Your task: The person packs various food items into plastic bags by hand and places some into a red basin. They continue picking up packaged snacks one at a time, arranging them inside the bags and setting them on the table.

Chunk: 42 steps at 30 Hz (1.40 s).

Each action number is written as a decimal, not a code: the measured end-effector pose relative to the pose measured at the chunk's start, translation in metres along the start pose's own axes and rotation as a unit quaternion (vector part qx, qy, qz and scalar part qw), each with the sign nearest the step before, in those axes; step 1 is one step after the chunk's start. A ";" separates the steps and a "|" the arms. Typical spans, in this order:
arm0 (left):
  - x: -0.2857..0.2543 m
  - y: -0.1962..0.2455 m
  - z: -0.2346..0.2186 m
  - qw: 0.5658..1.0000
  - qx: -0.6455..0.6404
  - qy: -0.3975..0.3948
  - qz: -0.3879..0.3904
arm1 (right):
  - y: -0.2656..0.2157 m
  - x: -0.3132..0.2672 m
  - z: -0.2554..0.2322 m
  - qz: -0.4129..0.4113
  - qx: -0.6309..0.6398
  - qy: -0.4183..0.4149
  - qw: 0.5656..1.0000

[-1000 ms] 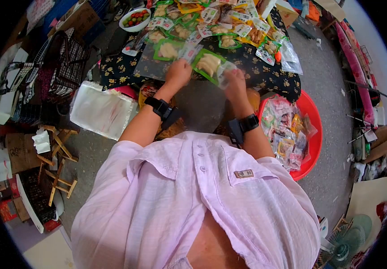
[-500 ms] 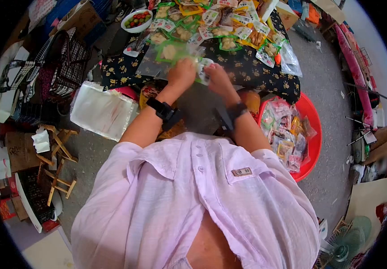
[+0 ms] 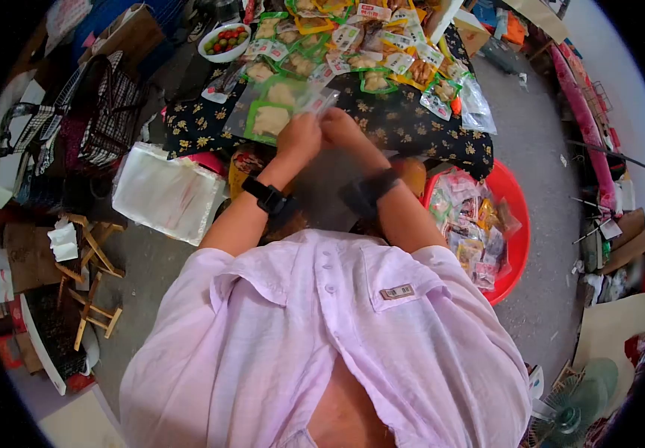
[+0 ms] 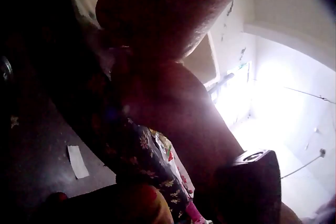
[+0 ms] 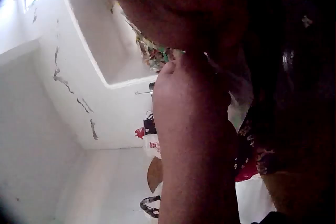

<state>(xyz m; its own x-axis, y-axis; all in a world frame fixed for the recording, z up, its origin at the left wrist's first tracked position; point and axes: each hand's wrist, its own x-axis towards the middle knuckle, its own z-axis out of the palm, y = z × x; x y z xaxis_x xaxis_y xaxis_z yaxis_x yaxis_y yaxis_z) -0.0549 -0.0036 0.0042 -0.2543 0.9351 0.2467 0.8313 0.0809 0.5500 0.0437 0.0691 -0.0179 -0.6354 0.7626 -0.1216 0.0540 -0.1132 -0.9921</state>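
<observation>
A clear plastic bag (image 3: 238, 117) lies at the near edge of the cloth-covered table, with green-edged food packets showing through it. One pale-filled packet (image 3: 271, 121) is beside my left hand, and another packet (image 3: 281, 94) is just above it. My left hand (image 3: 300, 140) grips the bag's right edge, knuckles up. Against it, my right hand (image 3: 343, 132) has its fingers bent at the bag's mouth; the fingertips are hidden behind the left hand. Both wrist views are dark, with the two hands close together and the bag mostly hidden.
Many yellow- and green-edged packets (image 3: 371, 45) cover the far table, beside a white bowl of small fruits (image 3: 225, 54). A red basin (image 3: 515, 254) of packets stands on the floor at right. Flat clear bags (image 3: 164, 196) lie at left. A fan (image 3: 567, 413) stands lower right.
My right hand has moved left with a green-edged packet, up to the left hand. That packet now shows inside the clear bag, below the first one. The left hand keeps its grip.
</observation>
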 end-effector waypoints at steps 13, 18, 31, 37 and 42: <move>-0.015 -0.015 0.010 0.973 0.138 0.106 0.155 | -0.018 -0.005 -0.033 0.065 0.058 0.108 0.990; -0.016 -0.024 0.022 0.975 0.155 0.091 0.133 | -0.004 0.019 -0.040 0.036 0.012 0.158 0.987; -0.009 -0.012 0.004 0.986 0.133 0.019 0.094 | -0.009 0.057 -0.028 -0.048 -0.250 0.216 0.943; 0.000 0.015 -0.009 0.989 0.089 -0.091 0.077 | -0.025 0.045 -0.061 -0.074 -0.409 0.238 0.878; 0.009 0.001 0.007 0.983 0.127 0.026 0.133 | -0.019 0.042 -0.075 -0.130 -0.483 0.198 0.843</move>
<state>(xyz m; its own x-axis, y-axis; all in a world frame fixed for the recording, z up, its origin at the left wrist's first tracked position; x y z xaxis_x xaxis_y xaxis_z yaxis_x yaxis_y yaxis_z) -0.0527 0.0068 0.0015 -0.0310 0.9163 0.3992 0.9665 -0.0744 0.2458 0.0740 0.1510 -0.0063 -0.4254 0.8562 0.2933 0.6767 0.5161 -0.5252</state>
